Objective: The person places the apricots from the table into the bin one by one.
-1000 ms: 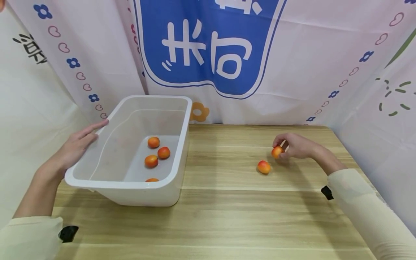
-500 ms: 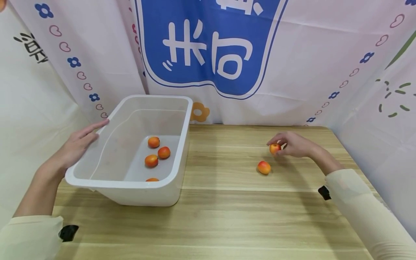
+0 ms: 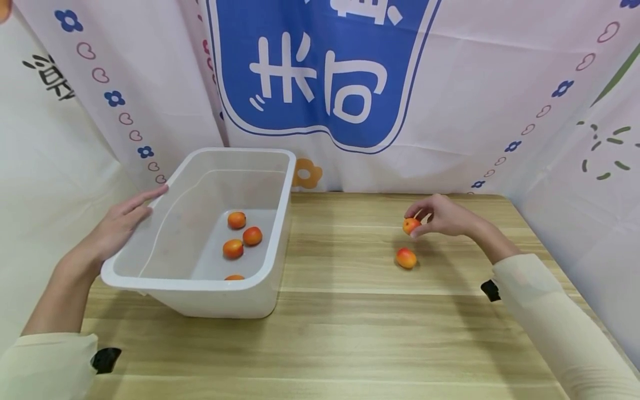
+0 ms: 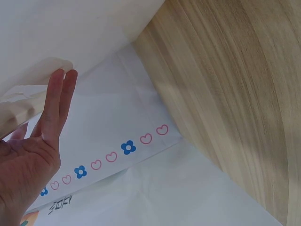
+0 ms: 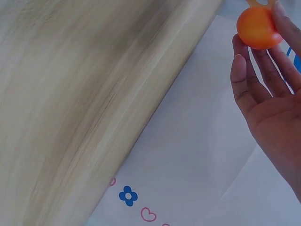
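The right hand (image 3: 442,216) pinches a small orange fruit (image 3: 411,225) at its fingertips, lifted just clear of the counter (image 3: 380,333), well to the right of the white plastic bin (image 3: 280,222). In the right wrist view the fruit (image 5: 257,27) sits out at the very tips of the fingers (image 5: 263,70), not seated in the palm. That is the main risk: a round, smooth thing held so lightly could slip or roll out if the hand swings quickly, and it would then bounce or roll along the counter, perhaps off the near or right edge.

A second fruit (image 3: 406,258) lies on the counter just below and near the held one; a low sweep of the hand or sleeve could knock it and send it rolling.

The left hand (image 3: 117,225) rests with straight, relaxed fingers against the bin's left rim, gripping nothing. The left wrist view shows the fingers (image 4: 59,106) laid flat on the white wall; whether they press firmly enough to steady the bin I cannot tell from that angle. If they do not, a fruit dropped from height could shift the light bin or bounce back out. Four fruits (image 3: 240,236) already lie on the bin's floor, one half hidden by the near wall, and a hard drop could scatter them.
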The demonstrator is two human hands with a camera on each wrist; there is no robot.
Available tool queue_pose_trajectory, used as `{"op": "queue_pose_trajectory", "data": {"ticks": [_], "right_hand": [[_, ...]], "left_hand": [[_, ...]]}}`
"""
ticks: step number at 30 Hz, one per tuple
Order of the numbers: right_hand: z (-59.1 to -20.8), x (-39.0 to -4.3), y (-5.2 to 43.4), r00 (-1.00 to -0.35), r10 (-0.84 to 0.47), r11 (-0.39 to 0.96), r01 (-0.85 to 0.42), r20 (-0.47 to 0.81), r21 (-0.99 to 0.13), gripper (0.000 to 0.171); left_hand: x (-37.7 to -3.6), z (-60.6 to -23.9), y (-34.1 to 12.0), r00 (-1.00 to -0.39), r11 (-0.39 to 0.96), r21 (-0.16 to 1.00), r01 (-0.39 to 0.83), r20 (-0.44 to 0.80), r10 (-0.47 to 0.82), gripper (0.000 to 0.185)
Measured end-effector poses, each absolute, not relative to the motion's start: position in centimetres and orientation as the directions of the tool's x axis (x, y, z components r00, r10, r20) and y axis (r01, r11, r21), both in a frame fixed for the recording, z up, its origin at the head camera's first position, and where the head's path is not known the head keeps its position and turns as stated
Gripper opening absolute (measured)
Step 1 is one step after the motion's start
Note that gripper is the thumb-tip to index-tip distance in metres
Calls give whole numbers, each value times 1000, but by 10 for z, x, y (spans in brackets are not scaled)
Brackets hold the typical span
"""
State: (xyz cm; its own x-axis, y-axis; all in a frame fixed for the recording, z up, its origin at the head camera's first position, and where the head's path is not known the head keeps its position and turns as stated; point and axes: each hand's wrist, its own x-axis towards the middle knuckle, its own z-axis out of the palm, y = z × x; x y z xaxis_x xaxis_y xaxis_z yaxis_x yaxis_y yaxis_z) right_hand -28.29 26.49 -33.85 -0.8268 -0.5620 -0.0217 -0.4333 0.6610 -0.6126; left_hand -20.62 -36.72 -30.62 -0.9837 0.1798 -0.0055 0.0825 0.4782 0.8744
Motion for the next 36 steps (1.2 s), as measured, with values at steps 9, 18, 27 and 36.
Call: {"op": "queue_pose_trajectory", "data": {"ticks": [9,18,27,36], "right_hand": [[-332,-290,253,-782,-620,586,-520,70,-621,32],[-320,-297,234,-781,-622,530,-475,59,-703,33],[-310,-298,221,-784,-618,520,-460,55,-719,35],[-299,-305,208,-781,-623,495,-438,46,-750,42]], "left_hand": [[-206,-306,-366,-985,499,863,78,-10,171,48],[-205,-306,-365,-983,476,874,96,9,181,48],[-205,-307,-366,-980,443,891,102,14,197,48],[-205,-307,-366,-982,459,883,101,15,187,48]]}}
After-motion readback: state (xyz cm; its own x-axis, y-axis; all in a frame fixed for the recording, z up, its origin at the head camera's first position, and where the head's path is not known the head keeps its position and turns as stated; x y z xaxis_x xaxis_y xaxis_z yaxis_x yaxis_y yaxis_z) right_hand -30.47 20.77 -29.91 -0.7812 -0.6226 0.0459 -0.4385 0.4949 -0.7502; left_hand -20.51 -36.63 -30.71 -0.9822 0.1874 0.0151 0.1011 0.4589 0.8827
